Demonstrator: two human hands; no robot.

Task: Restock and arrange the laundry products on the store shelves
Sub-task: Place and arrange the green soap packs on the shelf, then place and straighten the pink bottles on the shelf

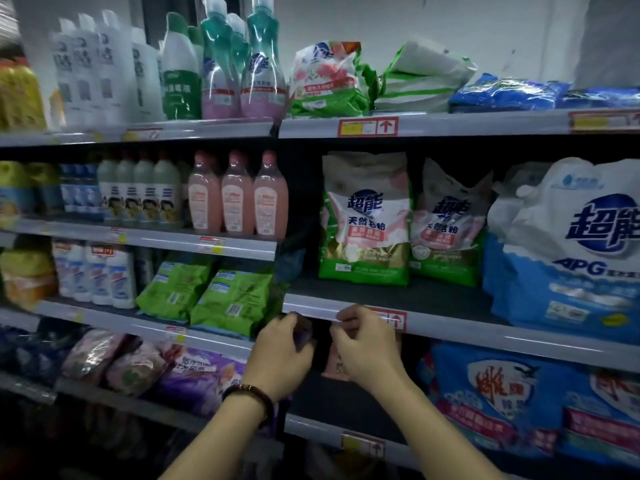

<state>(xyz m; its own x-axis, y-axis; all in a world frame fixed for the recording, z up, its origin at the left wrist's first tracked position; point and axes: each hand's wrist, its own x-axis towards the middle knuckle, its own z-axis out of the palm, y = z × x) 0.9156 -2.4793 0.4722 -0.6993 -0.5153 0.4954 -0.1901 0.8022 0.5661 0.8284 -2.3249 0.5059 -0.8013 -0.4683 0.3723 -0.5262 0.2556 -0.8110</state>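
Store shelves (446, 296), L hand (284, 355) curled round purple pack (304, 337), R hand (367, 344) curled at shelf edge (457, 330), hold unclear

White wall (450, 26), red price tags (367, 127)

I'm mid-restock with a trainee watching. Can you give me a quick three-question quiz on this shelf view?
1. True or false: three pink bottles stand side by side on the left bay's second shelf.
2. The big blue and white bag sits where, relative to the two green and white bags? A) to their left B) to their right C) on the shelf above
3. Fill in: the left hand, with a bracelet at its wrist, has its grip on an item coloured ____.

Key: 1 true; 2 B; 3 purple.
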